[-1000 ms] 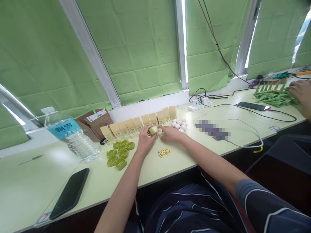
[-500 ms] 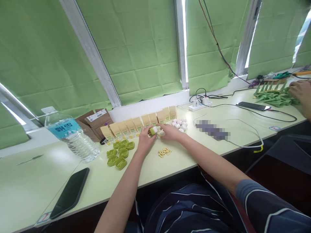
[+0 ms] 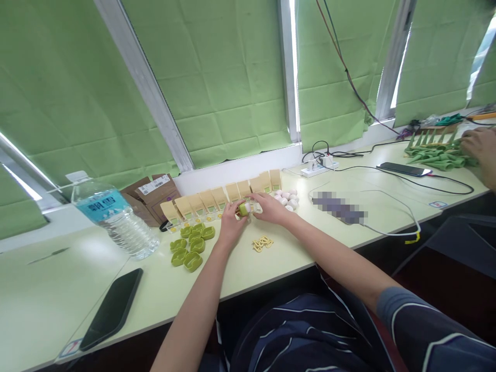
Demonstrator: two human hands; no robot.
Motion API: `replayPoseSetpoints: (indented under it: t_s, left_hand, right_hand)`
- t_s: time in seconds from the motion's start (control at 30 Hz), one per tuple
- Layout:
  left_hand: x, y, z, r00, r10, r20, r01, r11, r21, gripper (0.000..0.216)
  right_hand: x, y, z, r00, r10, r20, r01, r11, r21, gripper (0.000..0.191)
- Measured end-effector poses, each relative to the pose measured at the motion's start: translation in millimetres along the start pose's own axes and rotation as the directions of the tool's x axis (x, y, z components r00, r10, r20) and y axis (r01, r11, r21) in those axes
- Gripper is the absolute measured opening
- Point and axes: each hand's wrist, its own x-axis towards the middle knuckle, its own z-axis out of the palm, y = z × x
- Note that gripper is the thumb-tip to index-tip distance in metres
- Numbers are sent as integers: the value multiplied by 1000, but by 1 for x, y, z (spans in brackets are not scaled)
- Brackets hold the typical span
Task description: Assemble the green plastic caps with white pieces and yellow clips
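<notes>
My left hand (image 3: 231,227) is closed on a small green plastic shell (image 3: 243,209) with a pinkish-white piece (image 3: 248,206) at its right side. Close beside it, my right hand (image 3: 269,207) has its fingers curled round something pale or clear, too small to make out. Several matching green plastic shells (image 3: 192,261) lie left of my hands. Small yellow plastic pieces (image 3: 262,243) form a pile in front of them. Just past my right hand sits a heap of white and pinkish rounded pieces (image 3: 285,197). Behind runs a row of tan cards with clear packs (image 3: 199,204).
A large water bottle (image 3: 116,217), a cardboard box (image 3: 151,199) and a black phone (image 3: 112,309) stand or lie at left. Rightward are a power strip (image 3: 320,168), cables, another phone (image 3: 404,169) and green pieces (image 3: 437,155) near another person's hand (image 3: 482,150).
Both hands have shifted only slightly. The right fingers have moved a little around the pale thing; the green shell stays in my left hand.
</notes>
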Motion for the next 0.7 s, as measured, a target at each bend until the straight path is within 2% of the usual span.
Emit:
replayPoseSetpoints:
  t_s: [0.47,0.7]
  left_hand:
    - [1,-4,0,1000,2,-24,-2,1000,-18,51]
    - [2,-4,0,999,5,-42,-7,999,-33,50]
  right_hand:
    - [0,-9,-5,993,-81,-85,86,995,50,46]
    - [1,-9,-5,988,-106,-109,113,991,65,45]
